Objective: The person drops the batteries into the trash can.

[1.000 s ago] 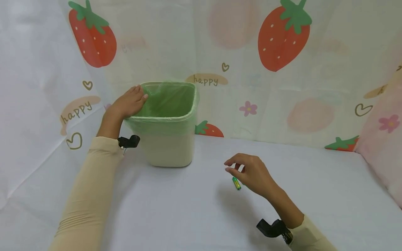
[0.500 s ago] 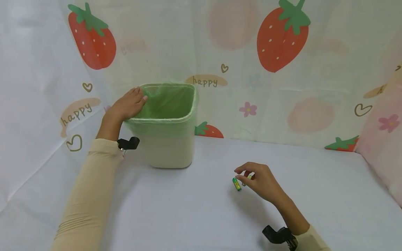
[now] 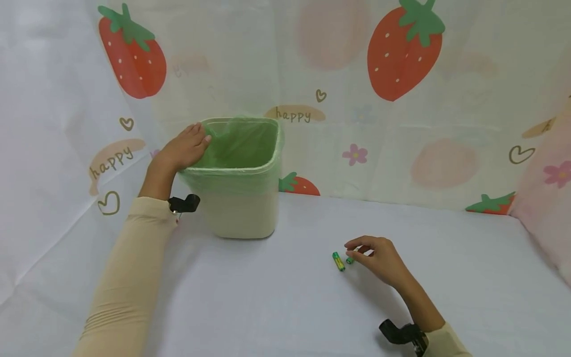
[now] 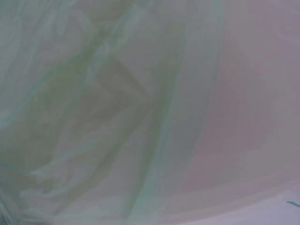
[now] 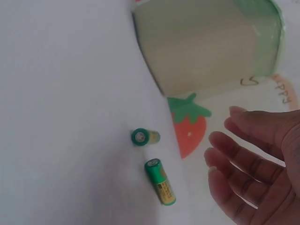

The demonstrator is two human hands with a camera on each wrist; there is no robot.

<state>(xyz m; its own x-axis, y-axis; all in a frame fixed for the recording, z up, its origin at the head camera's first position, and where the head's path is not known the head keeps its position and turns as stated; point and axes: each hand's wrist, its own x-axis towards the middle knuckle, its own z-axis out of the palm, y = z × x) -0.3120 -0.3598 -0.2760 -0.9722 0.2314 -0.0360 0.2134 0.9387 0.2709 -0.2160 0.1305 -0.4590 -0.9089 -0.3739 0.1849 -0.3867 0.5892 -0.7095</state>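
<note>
A cream trash bin (image 3: 241, 210) stands upright, lined with a green plastic bag (image 3: 241, 144) folded over its rim. My left hand (image 3: 180, 148) holds the bin's left rim, thumb towards the opening. Two small green-and-yellow batteries lie on the white surface to the right of the bin. One battery (image 5: 161, 182) lies fully in sight; the second battery (image 5: 146, 137) shows its end in the right wrist view. Over this second one, in the head view, hovers my right hand (image 3: 379, 260), thumb and fingers loosely bent and nothing between them.
A white cloth (image 3: 267, 297) covers the work surface. Behind it hangs a backdrop (image 3: 339, 148) with strawberries, hearts and lettering. At the right rises a pink patterned side cloth (image 3: 544, 218). The left wrist view is filled by blurred green bag film (image 4: 93, 117) close to the camera.
My right hand has moved rightwards and a little down, from above the batteries to just beside them, uncovering part of the second battery. The left hand and the bin have stayed put.
</note>
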